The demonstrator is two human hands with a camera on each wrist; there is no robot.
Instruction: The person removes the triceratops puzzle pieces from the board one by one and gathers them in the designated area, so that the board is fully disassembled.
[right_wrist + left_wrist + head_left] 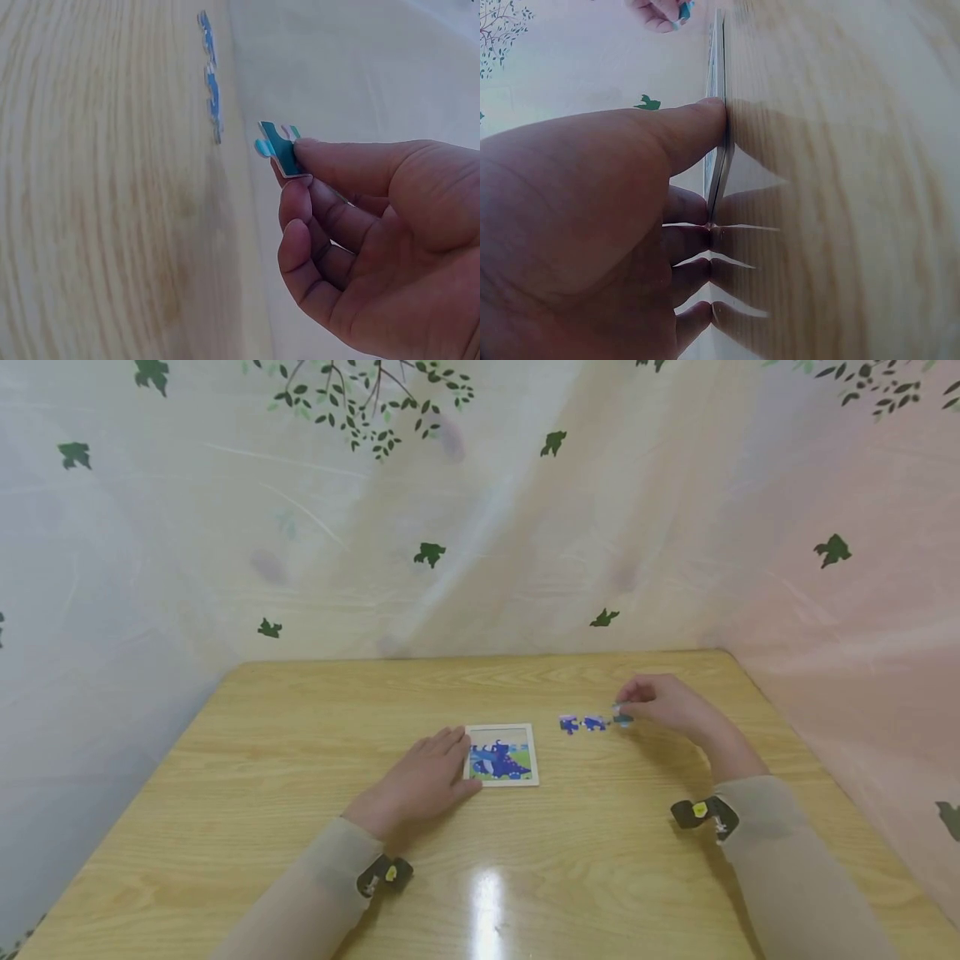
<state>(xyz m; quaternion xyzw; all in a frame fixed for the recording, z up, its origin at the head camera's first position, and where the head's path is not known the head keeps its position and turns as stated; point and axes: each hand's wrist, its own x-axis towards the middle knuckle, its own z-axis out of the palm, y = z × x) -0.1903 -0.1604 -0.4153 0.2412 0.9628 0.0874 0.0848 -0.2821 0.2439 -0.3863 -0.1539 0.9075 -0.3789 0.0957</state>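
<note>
Between thumb and fingers my right hand (375, 225) pinches a teal puzzle piece (283, 154), lifted off the table. In the head view this hand is at the right end of a short row of loose pieces. Two of them, a purple-blue piece (569, 724) and another blue piece (594, 723), lie flat. My left hand (423, 781) rests at the left side of a square puzzle frame (536, 758), its thumb and fingers touching the frame's edge. Inside the frame is a partly filled picture of a blue dinosaur; its top strip shows bare backing.
The wooden table (300, 710) carries the frame and pieces. Behind it hangs a pale curtain (495, 585) with green leaf prints, reaching down to the table's back edge. A black wrist camera (705, 814) is strapped on the right sleeve, another camera (386, 874) on the left.
</note>
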